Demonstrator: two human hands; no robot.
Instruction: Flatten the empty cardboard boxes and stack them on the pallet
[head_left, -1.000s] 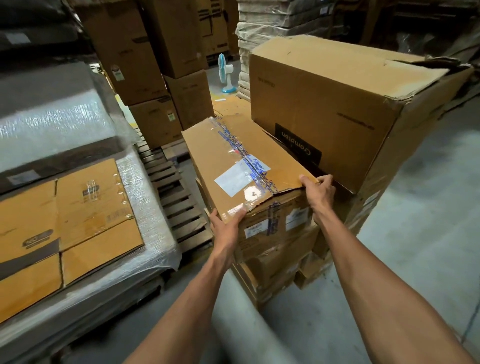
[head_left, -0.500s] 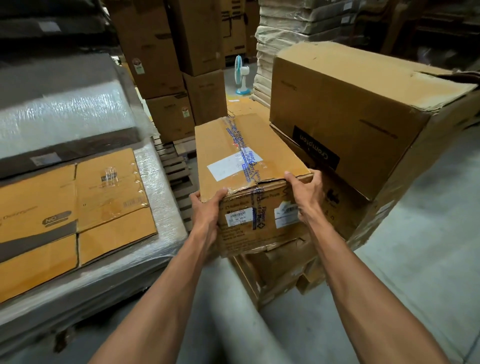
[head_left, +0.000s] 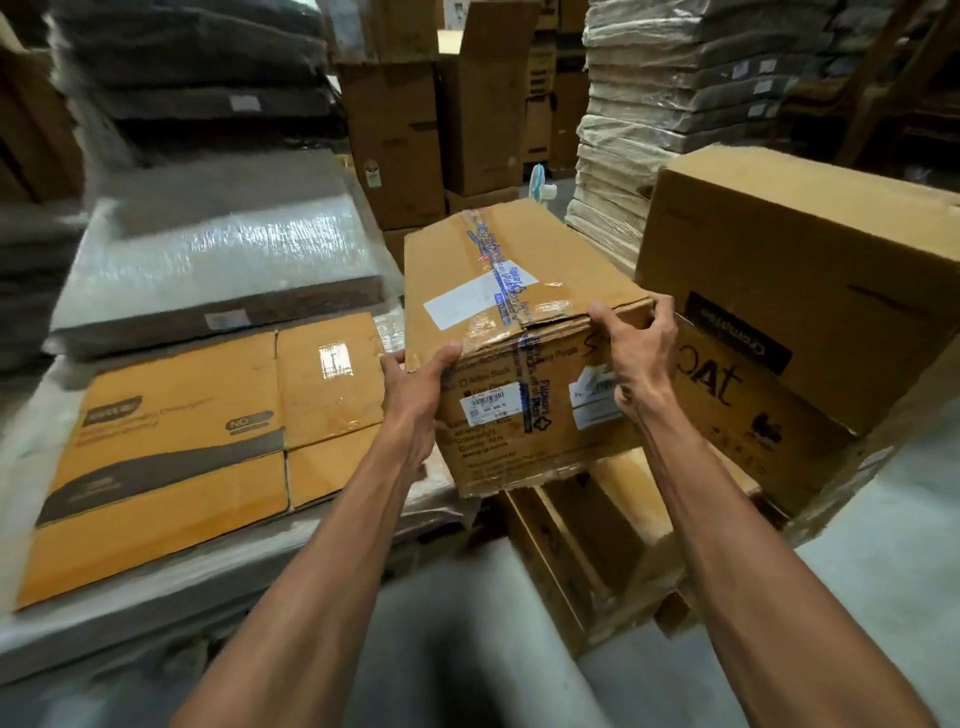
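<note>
The left hand (head_left: 415, 387) curled round the 9 o'clock edge and the right hand (head_left: 641, 356) round the 3 o'clock corner of the creased, tape-striped cardboard box (head_left: 561, 260), held at centre between flat, glossy shrink-wrapped cartons (head_left: 171, 462) at 9 o'clock and a big brown carton (head_left: 810, 244) at 3 o'clock.

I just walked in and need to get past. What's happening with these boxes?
A person holds a taped cardboard box by its near end: the left hand grips the left corner, the right hand the right top edge. The box is whole, not yet flattened. A larger Crompton box stands to its right; flat cartons lie on a wrapped stack to its left.
</note>
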